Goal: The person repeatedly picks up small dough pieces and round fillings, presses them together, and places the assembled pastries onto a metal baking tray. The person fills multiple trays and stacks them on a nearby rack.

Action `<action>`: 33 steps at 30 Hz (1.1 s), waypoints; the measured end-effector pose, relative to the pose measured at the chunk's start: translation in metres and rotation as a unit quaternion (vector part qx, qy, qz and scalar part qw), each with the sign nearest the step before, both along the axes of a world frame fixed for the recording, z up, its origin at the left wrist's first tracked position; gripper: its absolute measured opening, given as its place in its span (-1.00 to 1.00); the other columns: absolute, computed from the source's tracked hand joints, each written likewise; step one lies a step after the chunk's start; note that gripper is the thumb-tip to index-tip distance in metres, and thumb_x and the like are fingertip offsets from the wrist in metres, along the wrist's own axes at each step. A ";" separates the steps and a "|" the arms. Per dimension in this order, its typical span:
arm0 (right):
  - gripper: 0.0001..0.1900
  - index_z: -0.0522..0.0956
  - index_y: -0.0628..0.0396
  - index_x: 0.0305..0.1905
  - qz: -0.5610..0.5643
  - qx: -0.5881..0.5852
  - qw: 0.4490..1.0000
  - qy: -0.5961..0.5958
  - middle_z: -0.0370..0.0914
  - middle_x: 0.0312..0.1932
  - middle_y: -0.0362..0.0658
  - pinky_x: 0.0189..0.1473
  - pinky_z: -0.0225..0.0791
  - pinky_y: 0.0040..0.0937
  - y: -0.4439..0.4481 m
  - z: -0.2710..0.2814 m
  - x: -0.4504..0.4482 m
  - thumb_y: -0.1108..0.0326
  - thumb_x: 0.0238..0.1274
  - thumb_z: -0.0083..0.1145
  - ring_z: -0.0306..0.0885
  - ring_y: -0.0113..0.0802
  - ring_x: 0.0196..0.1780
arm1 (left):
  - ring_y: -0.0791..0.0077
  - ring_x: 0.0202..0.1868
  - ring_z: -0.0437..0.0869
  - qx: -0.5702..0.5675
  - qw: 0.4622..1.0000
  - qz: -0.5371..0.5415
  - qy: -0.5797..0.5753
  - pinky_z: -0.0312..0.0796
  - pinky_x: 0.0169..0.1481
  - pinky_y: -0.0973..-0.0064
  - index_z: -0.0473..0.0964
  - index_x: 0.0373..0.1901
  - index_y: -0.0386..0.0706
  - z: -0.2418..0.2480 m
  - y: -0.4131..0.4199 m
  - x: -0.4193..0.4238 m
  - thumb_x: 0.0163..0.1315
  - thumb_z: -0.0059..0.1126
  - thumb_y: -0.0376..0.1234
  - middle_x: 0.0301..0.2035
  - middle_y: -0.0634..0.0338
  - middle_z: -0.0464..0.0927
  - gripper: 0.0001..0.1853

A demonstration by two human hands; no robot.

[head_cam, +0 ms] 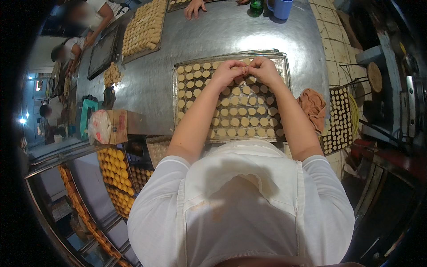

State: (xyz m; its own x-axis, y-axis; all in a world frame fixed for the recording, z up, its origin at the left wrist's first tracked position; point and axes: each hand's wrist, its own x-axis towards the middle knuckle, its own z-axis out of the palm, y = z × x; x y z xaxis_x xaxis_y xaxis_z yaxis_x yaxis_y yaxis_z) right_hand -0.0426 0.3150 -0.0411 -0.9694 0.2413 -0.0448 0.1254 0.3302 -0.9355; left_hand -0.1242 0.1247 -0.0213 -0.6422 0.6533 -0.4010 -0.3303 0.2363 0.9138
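Note:
A metal baking tray lies in front of me with rows of small round pale dough pieces on it. Over its far edge, my left hand and my right hand meet fingertip to fingertip. Pinched between them is a small dough piece, mostly hidden by the fingers. More dough rounds sit on the tray just below both hands. My forearms cover part of the rows at left and right.
An orange-brown cloth lies right of the tray. A blue mug and green bottle stand at the back. Dough scraps, a cardboard box and another dough-filled tray are leftward. Another person's hand rests at the far side.

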 end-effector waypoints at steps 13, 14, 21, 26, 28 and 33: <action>-0.73 0.75 0.20 -0.35 -0.022 0.096 0.995 0.000 0.65 -0.31 0.00 -0.08 0.50 -0.15 0.021 0.004 0.001 0.17 0.08 0.46 0.66 -0.05 -0.18 | 0.43 -0.05 0.77 0.036 0.998 0.011 -0.045 0.62 0.06 0.51 0.56 0.22 -0.30 -0.009 0.024 -0.007 0.45 0.28 -0.39 -0.02 0.13 0.69 -0.64; -0.74 0.76 0.19 -0.33 -0.014 0.065 0.998 -0.003 0.66 -0.29 0.03 -0.03 0.51 -0.11 0.020 0.004 -0.001 0.18 0.07 0.45 0.68 0.00 -0.13 | 0.42 -0.03 0.77 0.026 0.999 0.008 -0.042 0.62 0.07 0.49 0.55 0.23 -0.30 -0.009 0.026 -0.009 0.45 0.27 -0.39 -0.02 0.13 0.69 -0.64; -0.76 0.76 0.17 -0.33 -0.090 0.230 0.968 -0.036 0.66 -0.24 -0.01 -0.04 0.52 -0.14 0.025 0.005 -0.009 0.19 0.10 0.44 0.67 -0.03 -0.14 | 0.40 -0.08 0.79 -0.008 0.999 0.043 -0.001 0.65 0.00 0.46 0.54 0.23 -0.30 -0.010 0.027 -0.018 0.46 0.23 -0.42 -0.10 0.14 0.70 -0.65; -0.79 0.78 0.09 -0.32 -0.044 0.146 0.987 0.048 0.65 -0.17 -0.02 0.01 0.52 -0.10 0.022 0.015 0.000 0.18 0.12 0.42 0.68 0.00 -0.06 | 0.39 -0.11 0.79 0.002 0.999 0.047 -0.022 0.65 -0.04 0.49 0.54 0.20 -0.30 -0.003 0.033 -0.015 0.48 0.18 -0.43 -0.11 0.13 0.68 -0.69; -0.80 0.78 0.09 -0.31 -0.046 0.166 0.985 0.030 0.66 -0.16 -0.02 0.02 0.52 -0.11 0.022 0.015 0.003 0.18 0.14 0.40 0.67 0.00 -0.06 | 0.38 -0.10 0.78 0.024 0.995 0.040 -0.088 0.65 -0.02 0.51 0.51 0.21 -0.30 0.003 0.038 -0.012 0.50 0.11 -0.47 -0.07 0.11 0.67 -0.70; -0.81 0.78 0.08 -0.29 -0.096 0.240 0.966 -0.007 0.67 -0.13 -0.04 0.02 0.53 -0.10 0.042 0.006 0.006 0.19 0.17 0.37 0.67 -0.01 -0.05 | 0.33 0.06 0.73 0.055 0.988 0.084 -0.114 0.64 0.07 0.50 0.39 0.26 -0.27 0.013 0.045 -0.003 0.48 -0.06 -0.57 0.04 0.06 0.61 -0.65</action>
